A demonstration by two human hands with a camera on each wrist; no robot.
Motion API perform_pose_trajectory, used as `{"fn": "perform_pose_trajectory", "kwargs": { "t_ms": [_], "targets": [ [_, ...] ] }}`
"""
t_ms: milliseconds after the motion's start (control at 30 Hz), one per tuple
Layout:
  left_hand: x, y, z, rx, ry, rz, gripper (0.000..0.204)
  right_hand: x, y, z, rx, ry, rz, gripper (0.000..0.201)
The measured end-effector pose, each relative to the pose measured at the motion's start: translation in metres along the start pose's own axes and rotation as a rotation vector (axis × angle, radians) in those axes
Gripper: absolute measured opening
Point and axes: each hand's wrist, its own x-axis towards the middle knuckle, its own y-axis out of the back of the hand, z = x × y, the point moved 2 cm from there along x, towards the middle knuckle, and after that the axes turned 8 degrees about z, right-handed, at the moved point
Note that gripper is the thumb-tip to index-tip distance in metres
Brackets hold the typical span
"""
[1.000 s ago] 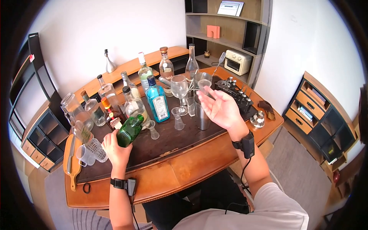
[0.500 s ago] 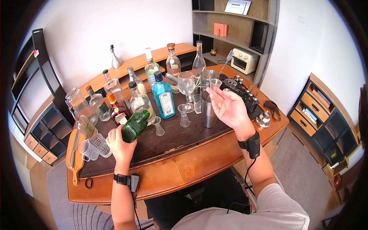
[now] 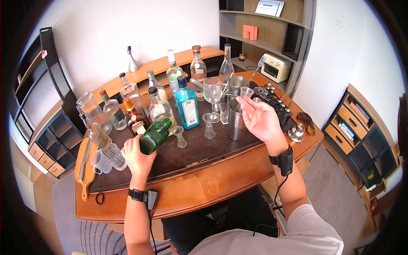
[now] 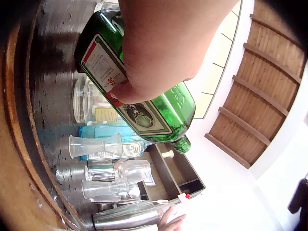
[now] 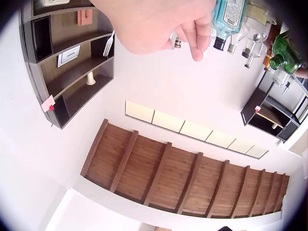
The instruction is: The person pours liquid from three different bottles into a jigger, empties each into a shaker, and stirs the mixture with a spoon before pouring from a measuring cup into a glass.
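My left hand (image 3: 138,159) grips a green glass bottle (image 3: 155,136) round its body. The bottle leans over, its neck slanting up to the right; the left wrist view shows its pale label (image 4: 103,70). My right hand (image 3: 261,121) is raised palm up beside a steel shaker tin (image 3: 236,123), its fingers loosely bent. A small clear cup (image 3: 246,92) appears just beyond those fingertips. Two hourglass-shaped clear jiggers, one (image 3: 179,137) nearer the green bottle and another (image 3: 208,126), stand between the hands. Behind them are a blue bottle (image 3: 188,108) and a stemmed glass (image 3: 212,90).
Several bottles, including an orange-capped one (image 3: 135,119), crowd the back left of the table (image 3: 191,185). A cutting board (image 3: 86,180) with a knife (image 3: 84,161) lies at the left beside two clear glasses. Black barware (image 3: 274,102) and a shiny metal piece (image 3: 296,132) occupy the right.
The head view has shifted, so the table's contents appear farther right and slightly higher. The right hand's fingers have bent a little more. My left hand still holds the green bottle at a slant.
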Motion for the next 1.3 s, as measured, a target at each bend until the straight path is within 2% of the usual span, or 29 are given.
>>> {"fn": "perform_pose_trajectory", "kwargs": {
  "t_ms": [133,233,633,733,867,967,1067,1133,1267,1300],
  "targets": [
    [-0.001,-0.002,-0.002,-0.003,0.003,-0.011,0.077,-0.001,0.000,-0.001,-0.013,0.005,0.036,0.039],
    [0.001,0.001,0.003,0.013,-0.022,0.032,0.068,0.000,0.004,-0.002,-0.060,0.005,0.006,0.037],
    [0.000,-0.001,0.000,0.004,-0.011,0.025,0.065,-0.001,0.005,-0.003,-0.042,-0.011,0.029,0.036],
    [-0.001,-0.003,-0.003,0.020,-0.006,-0.009,0.077,0.001,0.008,-0.004,-0.035,-0.011,0.032,0.035],
    [-0.002,-0.004,-0.004,0.005,0.005,-0.010,0.076,0.001,0.007,-0.005,-0.067,-0.010,0.010,0.038],
    [0.000,-0.001,-0.002,-0.010,0.021,-0.001,0.075,-0.008,-0.003,-0.005,-0.263,0.026,-0.153,0.042],
    [0.001,0.000,-0.004,-0.027,0.051,0.018,0.073,-0.025,-0.031,0.007,-0.705,0.153,-0.260,0.045],
    [-0.001,-0.004,-0.009,-0.047,0.091,0.010,0.075,-0.034,-0.043,0.028,-0.946,0.132,-0.257,0.043],
    [0.001,-0.003,-0.009,-0.078,0.138,0.004,0.075,-0.032,-0.039,0.089,-1.499,0.436,-0.447,0.041],
    [0.000,-0.003,-0.009,-0.076,0.141,0.001,0.075,-0.036,-0.045,0.102,-1.774,0.540,-0.415,0.042]
  ]
}}
